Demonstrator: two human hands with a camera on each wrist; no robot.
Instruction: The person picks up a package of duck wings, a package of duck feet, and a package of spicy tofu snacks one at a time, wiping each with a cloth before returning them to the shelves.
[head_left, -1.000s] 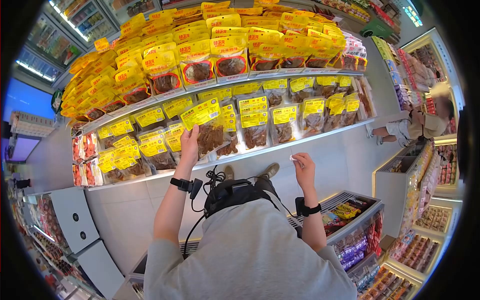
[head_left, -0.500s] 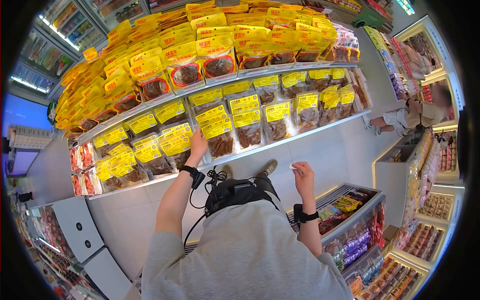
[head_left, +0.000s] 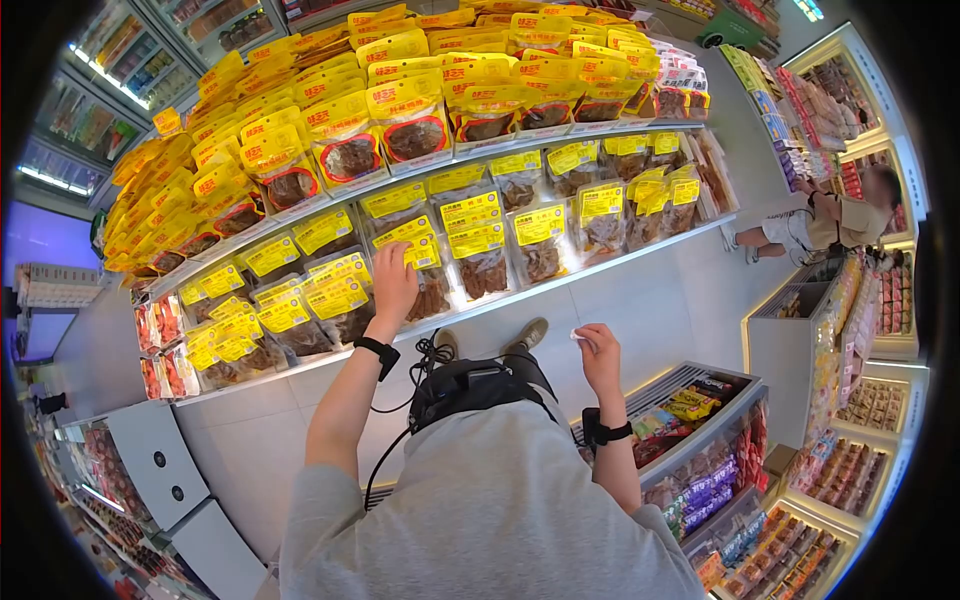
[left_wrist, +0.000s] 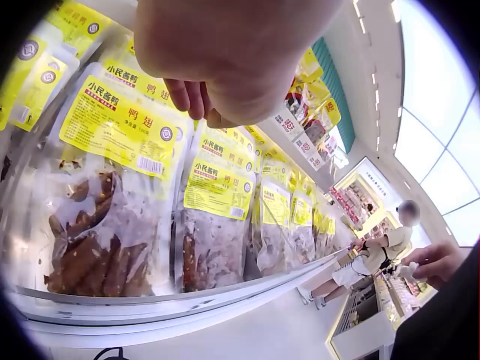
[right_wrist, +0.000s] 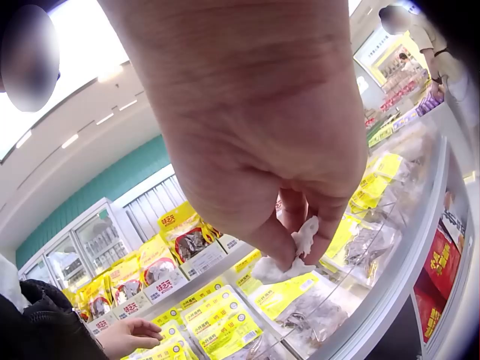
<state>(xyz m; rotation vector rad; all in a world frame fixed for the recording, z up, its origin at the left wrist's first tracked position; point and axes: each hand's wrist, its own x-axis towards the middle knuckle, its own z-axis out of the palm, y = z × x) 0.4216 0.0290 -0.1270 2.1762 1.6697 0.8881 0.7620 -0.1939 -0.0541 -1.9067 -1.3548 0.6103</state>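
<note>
The left hand (head_left: 395,285) is over the lower shelf in the head view, its fingers at the yellow label of a clear bag of brown meat (head_left: 430,298). In the left wrist view that hand (left_wrist: 225,64) hangs above the bags (left_wrist: 112,135), fingers bent downward; whether they touch a bag is hard to tell. The right hand (head_left: 601,362) is held above the floor, pinching a small crumpled white piece (head_left: 577,336) between thumb and fingers. The right wrist view shows the same white piece (right_wrist: 304,240) at the fingertips of the right hand (right_wrist: 262,150).
Yellow packets (head_left: 410,105) fill the upper shelf. A metal ledge (head_left: 520,293) edges the lower shelf. A low bin of snacks (head_left: 700,405) stands at the right, and another person (head_left: 850,215) is further off. Black cables (head_left: 425,355) hang by the waist.
The bag the left hand held raised a second ago now stands among the others on the lower shelf. The left hand has moved slightly up along the labels. The right hand keeps its white piece.
</note>
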